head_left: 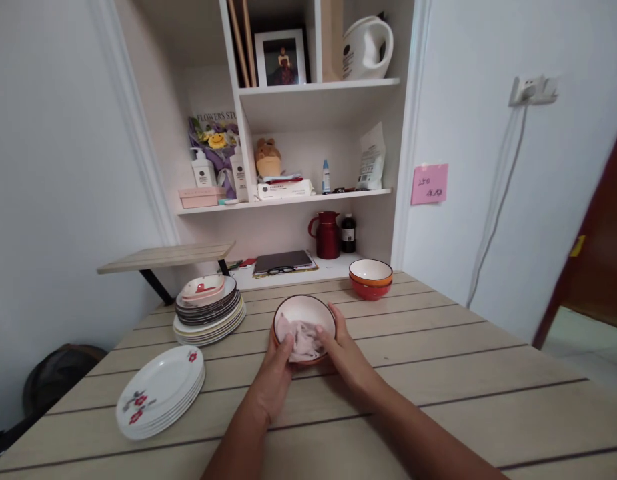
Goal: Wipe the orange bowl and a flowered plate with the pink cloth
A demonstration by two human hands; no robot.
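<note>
Between both hands a bowl point(308, 307) with a white inside, a dark rim and an orange-red outside is tilted toward me. A crumpled pale pink cloth point(305, 341) lies inside it. My left hand point(274, 373) grips the bowl's left side, its thumb over the rim at the cloth. On the other side my right hand point(345, 350) holds the bowl, fingers behind the wall and thumb pressing on the cloth. The fingers behind the bowl are partly hidden. Farther right stand two nested bowls point(371, 288), orange over red.
On the left are a stack of white oval plates point(158, 383) with red flowers and a taller stack of round plates point(208, 320) topped by small dishes. A small raised shelf point(168, 257) stands behind them. A red jug point(328, 235) and a closed laptop point(283, 262) are at the back.
</note>
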